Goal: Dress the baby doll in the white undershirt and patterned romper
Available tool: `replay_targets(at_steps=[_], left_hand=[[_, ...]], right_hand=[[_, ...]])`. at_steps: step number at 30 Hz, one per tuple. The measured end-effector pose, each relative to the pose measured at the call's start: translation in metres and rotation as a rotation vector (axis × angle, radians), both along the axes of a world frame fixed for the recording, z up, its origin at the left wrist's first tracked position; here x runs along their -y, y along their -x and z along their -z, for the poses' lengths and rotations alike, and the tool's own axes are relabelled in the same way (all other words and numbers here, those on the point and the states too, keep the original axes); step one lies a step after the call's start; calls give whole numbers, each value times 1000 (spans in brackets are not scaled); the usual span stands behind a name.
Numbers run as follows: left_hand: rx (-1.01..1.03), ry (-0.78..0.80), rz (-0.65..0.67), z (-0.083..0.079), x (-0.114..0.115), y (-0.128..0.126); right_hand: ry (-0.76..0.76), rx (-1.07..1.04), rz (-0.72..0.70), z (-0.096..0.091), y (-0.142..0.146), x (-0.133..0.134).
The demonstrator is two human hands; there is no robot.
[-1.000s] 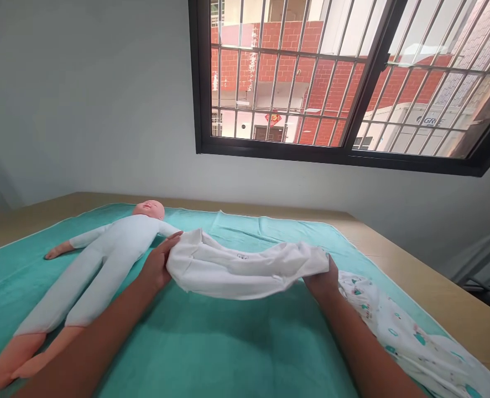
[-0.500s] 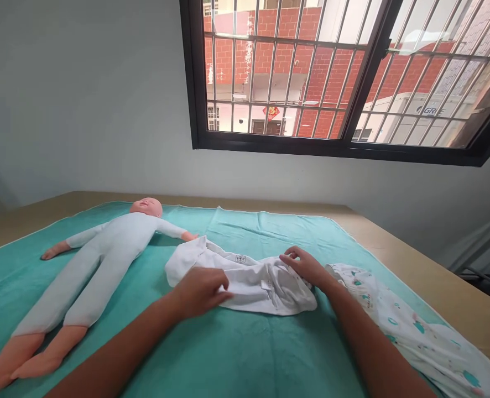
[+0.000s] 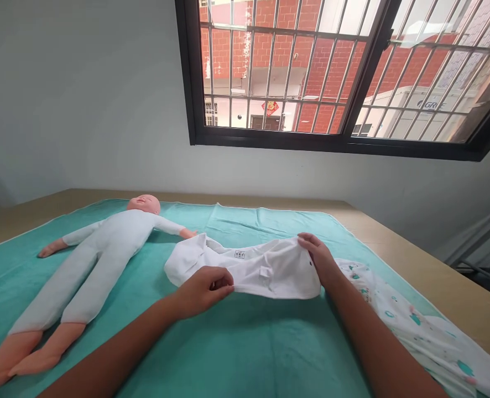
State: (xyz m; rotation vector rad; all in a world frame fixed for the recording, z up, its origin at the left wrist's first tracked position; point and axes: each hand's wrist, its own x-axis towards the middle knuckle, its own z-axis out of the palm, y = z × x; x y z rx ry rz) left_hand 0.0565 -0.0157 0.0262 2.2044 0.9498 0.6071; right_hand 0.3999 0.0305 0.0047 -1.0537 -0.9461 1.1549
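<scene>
A white cloth garment [image 3: 276, 268] with a small printed label near its upper edge lies in front of me, its right part lifted and stretched. My left hand [image 3: 212, 287] pinches the garment's lower edge near the middle, thumb and fingers closed. My right hand [image 3: 317, 254] grips its upper right corner, with the fingers over the edge. The garment's left end rests in a loose bunch close to a baby doll's hand. Its exact kind cannot be made out while it is bunched.
A baby doll [image 3: 118, 240] in a white bodysuit lies on its back at the left. Patterned white baby clothing [image 3: 419, 320] lies at the right. A green cloth [image 3: 245, 348] covers the wooden table [image 3: 398, 249]. Behind stands a wall with a barred window [image 3: 270, 138].
My right hand has taken hold of the garment's right corner and raised it outward, smoothing the creases. The left fingers have closed on the lower edge. The view has tilted slightly.
</scene>
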Motion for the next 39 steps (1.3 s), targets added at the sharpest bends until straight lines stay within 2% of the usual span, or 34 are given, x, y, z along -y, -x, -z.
replay_targets(at_steps=[3, 5, 6, 7, 8, 10, 11, 13, 15, 18, 21, 24, 26, 27, 28, 30, 32, 33, 35, 37, 39], left_hand=[[15, 389, 122, -21, 9, 3], [44, 603, 225, -29, 10, 5], [113, 633, 218, -30, 8, 7], [215, 600, 154, -28, 4, 9], [328, 513, 35, -24, -2, 12], [498, 266, -283, -12, -20, 22], [514, 145, -448, -5, -31, 29], [436, -67, -700, 10, -51, 48], [251, -101, -807, 21, -67, 66], [107, 2, -767, 31, -77, 81], [0, 12, -678, 32, -75, 79], [-34, -200, -718, 28, -68, 69], [-18, -399, -793, 22, -58, 60], [-12, -481, -789, 18, -51, 56], [-9, -527, -729, 13, -44, 51], [31, -457, -487, 4, -31, 43], [166, -247, -291, -3, -24, 38], [247, -154, -271, -4, -24, 38], [349, -67, -365, -1, -31, 41], [288, -35, -444, 5, -41, 47], [130, 53, -401, 11, -48, 52]], right_hand=[[-50, -104, -15, -7, -5, 3], [-27, -14, -82, -7, -6, 3], [-8, 109, -92, -5, -7, 2], [12, 270, -80, -2, -7, 0], [30, 441, -50, 2, -7, -2], [56, 721, 19, 11, -8, -7], [67, 803, 39, 14, -9, -10], [80, 866, 42, 19, -12, -13], [88, 916, 22, 18, -15, -14], [108, 965, -42, 10, -18, -9], [183, 1000, -167, 0, -17, -1], [221, 943, -262, -5, -13, 5], [193, 883, -242, -4, -9, 5], [171, 859, -214, -3, -8, 4], [148, 835, -184, -1, -7, 3], [115, 754, -132, 3, -6, 0], [116, 635, -111, 8, -7, -2], [129, 587, -107, 9, -7, -3], [161, 544, -102, 11, -7, -2], [185, 557, -108, 10, -6, -1], [205, 559, -141, 7, -6, 2]])
